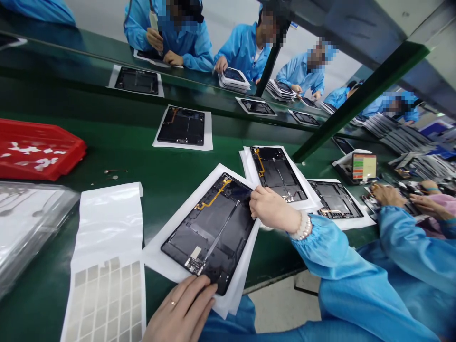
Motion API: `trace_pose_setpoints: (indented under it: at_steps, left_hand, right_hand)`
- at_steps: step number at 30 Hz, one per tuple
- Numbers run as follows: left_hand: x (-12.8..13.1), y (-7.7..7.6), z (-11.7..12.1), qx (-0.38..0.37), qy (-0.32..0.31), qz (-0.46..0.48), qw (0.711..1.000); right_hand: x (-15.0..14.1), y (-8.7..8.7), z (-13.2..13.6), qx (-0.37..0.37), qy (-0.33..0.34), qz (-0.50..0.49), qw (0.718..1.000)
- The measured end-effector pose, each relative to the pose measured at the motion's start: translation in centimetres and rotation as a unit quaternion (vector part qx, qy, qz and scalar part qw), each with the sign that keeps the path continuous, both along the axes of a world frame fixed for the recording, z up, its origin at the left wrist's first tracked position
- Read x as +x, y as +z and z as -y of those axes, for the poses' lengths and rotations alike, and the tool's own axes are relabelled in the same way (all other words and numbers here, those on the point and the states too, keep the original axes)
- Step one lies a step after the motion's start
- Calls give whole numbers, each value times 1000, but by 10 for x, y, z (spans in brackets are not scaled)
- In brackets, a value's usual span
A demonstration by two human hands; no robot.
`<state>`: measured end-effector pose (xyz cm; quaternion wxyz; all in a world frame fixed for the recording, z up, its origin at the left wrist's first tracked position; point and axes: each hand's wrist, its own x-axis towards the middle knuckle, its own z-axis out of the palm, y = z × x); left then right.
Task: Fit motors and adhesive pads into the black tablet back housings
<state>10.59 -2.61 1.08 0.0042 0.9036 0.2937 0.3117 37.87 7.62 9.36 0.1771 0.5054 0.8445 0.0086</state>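
L hand, fingers flat, and R hand, curled, grip edges of black tablet housing; stiff, thin, fragile w/ exposed gold flex cable: hold by rim.

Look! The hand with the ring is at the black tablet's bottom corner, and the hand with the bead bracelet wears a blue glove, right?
No glove: the hand with the bead bracelet is bare; the blue is its sleeve, as the head view shows. The hand with the ring is at the black tablet's bottom corner.
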Motion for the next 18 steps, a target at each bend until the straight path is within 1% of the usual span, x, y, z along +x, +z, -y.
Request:
trace_pose_setpoints:
  at_steps: [4,8,12,14,18]
  left_hand:
    - [2,0,-1,-14,6,13,1000]
    - [1,-2,-2,-16,0,18,1000]
    - [-1,-6,-4,-10,3,20,1000]
    - [0,-8,-5,-15,9,21,1000]
    - [-1,-15,-6,-33,11,8,999]
  right_hand:
    - [4,-3,3,17,-44,-31,998]
    - [20,0,-9,39,-130,-119,984]
    - [40,-3,-27,116,-202,-136,963]
    - [44,-9,-33,138,-211,-137,958]
    - [38,-19,-41,144,-188,-141,961]
